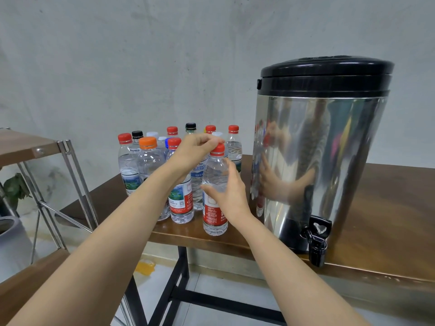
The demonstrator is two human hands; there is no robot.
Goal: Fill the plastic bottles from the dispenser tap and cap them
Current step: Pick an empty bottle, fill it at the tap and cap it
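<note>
The bottle (214, 208) stands near the table (235, 242) front edge, left of the tap (316, 241). The right hand (231, 190) curls round its body. The left hand (195, 147) pinches its red cap (217, 148). Squeezing the thin plastic as the cap turns could spill the contents or tip the bottle into the crowded bottles (150, 161) behind.

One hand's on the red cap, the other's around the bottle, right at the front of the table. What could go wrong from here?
1. The bottle stands near the front edge of the table. If the grip of the right hand slips while the left hand works the red cap, it could tip off.
2. The left forearm crosses the crowded bottles behind it, so a nudge could topple several.
</note>
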